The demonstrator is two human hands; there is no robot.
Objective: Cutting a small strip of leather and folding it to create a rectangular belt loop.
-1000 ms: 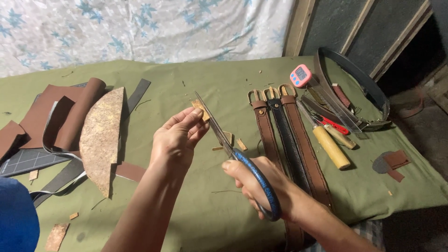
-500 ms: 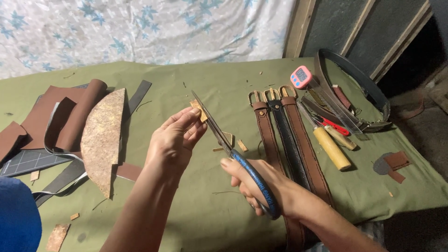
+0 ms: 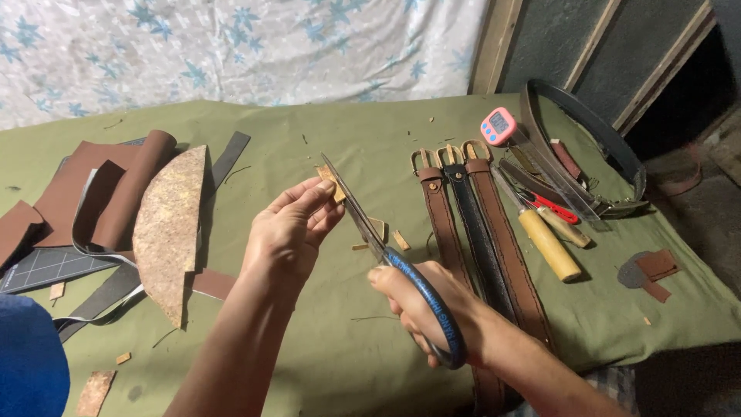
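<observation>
Right now the left hand (image 3: 289,232) is raised over the green cloth (image 3: 324,347), fingers curled w/ thumb and fingertips pinched shut on a small tan scrap (image 3: 330,179). Scrap sits at the fingertips, above the cloth near mid-table, touching the blades of the scissors (image 3: 386,255). Blades look almost closed on its edge, though the view is too small to be sure how far they bite.

Right hand (image 3: 421,305) is wrapped tight around the blue scissor handles, fingers through the loops, wrist low toward the table's near edge. Blades point up and away to the left, tips just past the scrap.

On the cloth just beyond the scissors lie a few tan offcuts (image 3: 378,230). To the right, three belts (image 3: 471,232) lie side by side, buckles at the far end: brown, dark, brown. Right of those, a tool w/ a pale wooden handle (image 3: 549,245), a red-handled tool (image 3: 554,207) beside it, and a pink timer (image 3: 499,125) farther back. A dark strap (image 3: 594,131) loops round the far right corner. Small dark and brown patches (image 3: 648,270) lie near the right edge.

At left, a speckled tan half-round piece (image 3: 171,228) lies over brown leather sheets (image 3: 69,193) and a rolled brown piece (image 3: 135,185); a cutting mat (image 3: 46,266) peeks out underneath. Dark strips (image 3: 231,158) run beside them. Blue fabric (image 3: 27,359) fills the bottom left corner. Pale blue-patterned sheet (image 3: 231,46) hangs behind the table.
</observation>
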